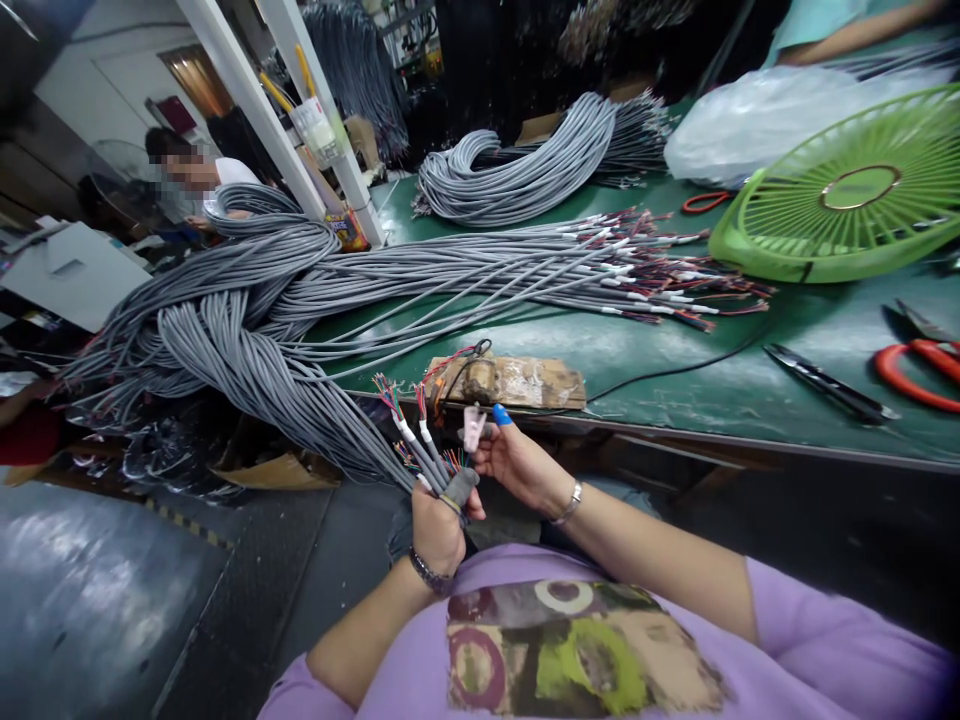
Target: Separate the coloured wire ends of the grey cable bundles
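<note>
My left hand (442, 520), with a grey cover on the thumb, is closed around the ends of several grey cables (352, 430). Coloured wires fan out of white-wrapped tips just beyond it. Close on its right, my right hand (517, 465) has a blue cover on one fingertip, and its fingers are pinched together beside a small pale pink piece (474, 428). Whether those fingers grip that piece is too small to tell. A wooden block (532, 382) with a worn metal part lies on the table edge just beyond both hands.
Long grey cables (465, 265) stretch across the green table (652, 350), with a coiled bundle (525, 175) behind. Cutters (825, 385), red-handled scissors (919, 370) and a green fan (847, 190) stand at the right. A person (225, 172) is at the far left.
</note>
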Tool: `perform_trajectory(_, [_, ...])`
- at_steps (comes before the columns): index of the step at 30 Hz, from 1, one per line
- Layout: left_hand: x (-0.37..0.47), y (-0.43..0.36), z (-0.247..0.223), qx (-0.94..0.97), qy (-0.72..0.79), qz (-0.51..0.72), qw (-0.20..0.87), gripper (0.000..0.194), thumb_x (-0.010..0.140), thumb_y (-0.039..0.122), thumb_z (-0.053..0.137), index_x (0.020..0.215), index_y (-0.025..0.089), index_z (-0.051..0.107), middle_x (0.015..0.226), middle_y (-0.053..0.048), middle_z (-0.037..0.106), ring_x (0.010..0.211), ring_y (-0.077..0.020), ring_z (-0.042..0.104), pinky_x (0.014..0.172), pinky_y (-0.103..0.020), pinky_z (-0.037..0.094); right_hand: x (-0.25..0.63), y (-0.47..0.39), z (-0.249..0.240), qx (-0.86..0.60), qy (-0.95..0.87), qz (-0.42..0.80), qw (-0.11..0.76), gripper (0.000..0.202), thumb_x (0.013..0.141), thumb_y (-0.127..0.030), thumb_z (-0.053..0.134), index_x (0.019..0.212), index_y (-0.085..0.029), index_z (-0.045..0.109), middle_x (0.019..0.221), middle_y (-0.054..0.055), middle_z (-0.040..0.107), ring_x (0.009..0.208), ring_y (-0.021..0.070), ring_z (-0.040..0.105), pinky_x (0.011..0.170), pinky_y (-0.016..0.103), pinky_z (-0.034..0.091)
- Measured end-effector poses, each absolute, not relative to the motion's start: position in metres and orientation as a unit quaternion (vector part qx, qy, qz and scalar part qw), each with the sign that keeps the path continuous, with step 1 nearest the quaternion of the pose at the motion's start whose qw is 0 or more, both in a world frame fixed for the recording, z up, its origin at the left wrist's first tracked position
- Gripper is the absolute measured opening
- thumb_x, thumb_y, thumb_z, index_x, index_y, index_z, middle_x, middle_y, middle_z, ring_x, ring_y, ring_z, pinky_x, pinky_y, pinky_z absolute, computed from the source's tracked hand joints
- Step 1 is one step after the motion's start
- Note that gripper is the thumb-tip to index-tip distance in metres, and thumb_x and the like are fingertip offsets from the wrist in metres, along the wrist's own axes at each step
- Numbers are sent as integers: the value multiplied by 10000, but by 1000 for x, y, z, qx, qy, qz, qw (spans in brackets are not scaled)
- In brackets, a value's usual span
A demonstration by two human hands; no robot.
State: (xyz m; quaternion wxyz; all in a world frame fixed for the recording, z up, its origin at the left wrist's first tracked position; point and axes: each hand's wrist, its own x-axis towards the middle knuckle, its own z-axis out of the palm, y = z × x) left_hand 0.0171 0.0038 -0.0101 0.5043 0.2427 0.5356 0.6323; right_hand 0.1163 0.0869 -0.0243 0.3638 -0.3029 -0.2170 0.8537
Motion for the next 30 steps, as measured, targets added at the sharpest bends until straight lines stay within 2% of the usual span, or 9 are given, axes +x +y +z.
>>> perform_trajectory(5, [12,-3,-17,274,536,605,522,319,662,426,745,650,133,619,470,21,571,393,-84,502,408,-202,410,132,83,-32,-330,-261,826,375,443,728,-603,633,729,-160,625,683,24,621,576,97,518,554,221,426])
perform_trajectory(9, [9,-5,-23,299,515,577,559,359,709,469,706,772,116,689,581,-45,664,508,-132,602,495,-231,456,147,78,-30,-358,-389,768,362,447,672,-595,685,757,-159,635,731,30,629,593,104,504,584,244,420])
perform_trajectory(14, [3,-11,-30,342,504,560,561,410,749,502,657,846,107,713,693,-97,709,613,-169,649,587,-258,487,161,67,-16,-367,-585,649,319,454,752,-605,587,772,-157,650,703,26,606,619,122,489,608,256,410])
perform_trajectory(18, [3,-18,-24,387,525,501,568,408,697,521,692,756,117,713,613,-68,678,538,-153,602,517,-237,447,161,53,-5,-334,-656,601,312,374,796,-544,568,799,-177,640,737,28,617,676,149,529,650,268,441])
perform_trajectory(21, [5,-23,-17,436,518,456,578,366,654,497,732,666,132,698,556,-30,635,506,-134,549,533,-246,448,159,41,0,-308,-665,599,322,322,790,-510,594,832,-194,641,718,30,622,647,164,538,621,279,454])
perform_trajectory(27, [10,-34,-14,471,494,442,582,318,630,454,759,693,147,702,578,0,597,543,-124,525,557,-239,449,164,31,-3,-320,-699,539,343,305,743,-484,660,646,-196,631,647,39,595,630,178,521,615,294,449])
perform_trajectory(30, [11,-39,-9,467,479,455,587,357,642,499,736,715,151,707,560,-9,603,586,-161,575,575,-261,474,168,26,-6,-322,-692,549,340,312,755,-500,645,669,-200,634,641,33,593,606,166,513,583,282,443])
